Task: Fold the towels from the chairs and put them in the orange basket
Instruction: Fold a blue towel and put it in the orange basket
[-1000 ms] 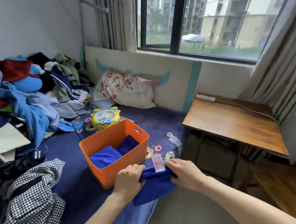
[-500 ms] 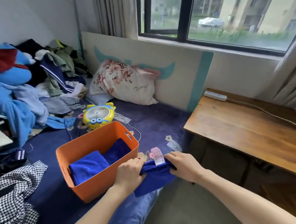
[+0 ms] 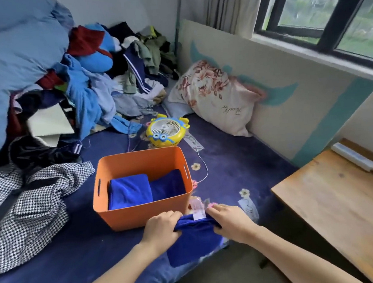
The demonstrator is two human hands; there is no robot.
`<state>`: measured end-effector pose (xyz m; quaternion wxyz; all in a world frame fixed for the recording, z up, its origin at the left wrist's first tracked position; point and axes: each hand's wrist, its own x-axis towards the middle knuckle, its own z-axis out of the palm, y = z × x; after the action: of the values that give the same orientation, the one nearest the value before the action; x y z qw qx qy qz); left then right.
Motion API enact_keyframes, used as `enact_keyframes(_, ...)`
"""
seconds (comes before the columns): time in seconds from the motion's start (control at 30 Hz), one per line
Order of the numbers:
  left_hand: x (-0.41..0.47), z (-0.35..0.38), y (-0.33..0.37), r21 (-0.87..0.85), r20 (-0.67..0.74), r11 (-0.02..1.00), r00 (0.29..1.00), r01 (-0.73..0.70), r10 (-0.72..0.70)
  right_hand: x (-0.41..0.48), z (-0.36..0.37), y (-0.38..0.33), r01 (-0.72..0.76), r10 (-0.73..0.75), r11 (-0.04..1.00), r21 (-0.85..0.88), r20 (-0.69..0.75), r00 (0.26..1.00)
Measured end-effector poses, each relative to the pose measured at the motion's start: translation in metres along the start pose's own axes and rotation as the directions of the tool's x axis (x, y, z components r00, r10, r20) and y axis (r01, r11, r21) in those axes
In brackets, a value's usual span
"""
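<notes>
Orange basket (image 3: pixel 129 217) | holds two folded blue towels (image 3: pixel 129 191) | third towel (image 3: pixel 190 241) outside

Cursive script on the floral pillow (image 3: pixel 213 100) and print on the tag (image 3: pixel 198 209) of the blue towel (image 3: pixel 190 241) are unreadable.
</notes>
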<state>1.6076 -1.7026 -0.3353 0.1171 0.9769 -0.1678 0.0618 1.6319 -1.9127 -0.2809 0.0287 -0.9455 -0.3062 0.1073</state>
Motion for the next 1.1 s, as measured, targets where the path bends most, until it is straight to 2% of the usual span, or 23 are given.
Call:
enact_keyframes(0.17,0.035,-0.016,-0.031,0.001,-0.079,0.998,0.994,0.07,-0.07,0.057,-0.012,0.016,0.052,-0.04,0.994,0.1,-0.118,0.992)
enact_keyframes(0.33,0.088,-0.024,-0.078,-0.077,-0.231,0.993,0.967,0.09,-0.105,0.129,-0.036,0.037,0.128,-0.111,0.989,0.072,-0.2,0.973)
enact_keyframes(0.4,0.113,-0.024,-0.1,-0.108,-0.248,0.988,0.959,0.115,-0.138,0.161,-0.046,0.044,0.131,-0.116,0.99,0.06,-0.207,0.971)
enact_keyframes(0.6,0.17,-0.01,-0.154,-0.045,-0.123,0.968,0.96,0.248,-0.252,0.242,-0.05,0.052,0.03,-0.022,0.995,0.095,-0.082,0.996)
enact_keyframes(0.77,0.198,0.012,-0.175,-0.067,0.085,0.941,0.942,0.331,-0.326,0.284,-0.031,0.065,-0.039,0.026,0.992,0.118,0.103,0.994)
enact_keyframes(0.83,0.213,0.02,-0.181,-0.053,0.139,0.936,0.931,0.349,-0.339,0.298,-0.028,0.074,-0.052,0.037,0.992,0.118,0.131,0.991)
enact_keyframes(0.9,0.227,0.025,-0.186,-0.062,0.168,0.915,0.908,0.399,-0.384,0.318,-0.024,0.086,-0.057,0.038,0.989,0.137,0.137,0.99)
enact_keyframes(0.93,0.232,0.028,-0.188,-0.085,0.136,0.906,0.906,0.415,-0.402,0.327,-0.021,0.092,-0.048,0.03,0.99,0.134,0.137,0.99)
enact_keyframes(0.97,0.233,0.03,-0.188,-0.121,0.085,0.903,0.911,0.411,-0.404,0.333,-0.02,0.096,-0.019,0.003,0.99,0.136,0.116,0.993)
enact_keyframes(1.03,0.23,0.042,-0.189,-0.1,0.067,0.912,0.917,0.399,-0.394,0.343,-0.011,0.104,0.15,-0.15,0.987,0.063,-0.007,0.989)
enact_keyframes(1.1,0.222,0.067,-0.188,-0.09,0.078,0.92,0.923,0.383,-0.377,0.347,0.006,0.109,0.298,-0.29,0.946,-0.127,0.074,0.954)
